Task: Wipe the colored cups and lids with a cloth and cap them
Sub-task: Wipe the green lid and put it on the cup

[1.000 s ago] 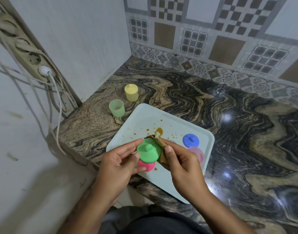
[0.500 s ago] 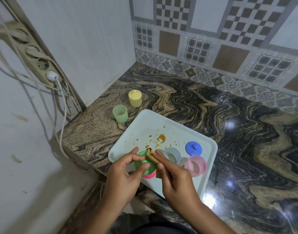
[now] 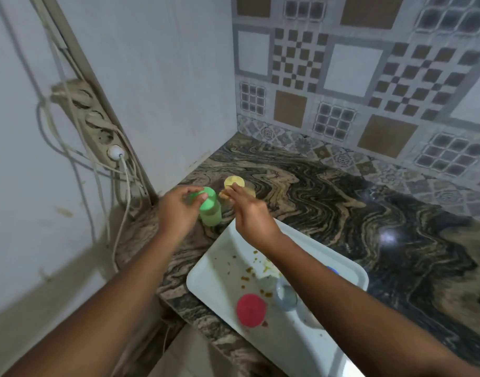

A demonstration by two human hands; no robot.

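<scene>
Green lid [image 3: 208,200] on green cup [image 3: 211,215]

Pwr strip [image 3: 97,126], prob. stained tray [image 3: 220,273]

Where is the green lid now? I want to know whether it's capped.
In the head view the green lid sits on the green cup, left hand gripping it, beside the yellow cup, beyond the tray.

Glossy veined stone countertop [image 3: 342,202]
</scene>
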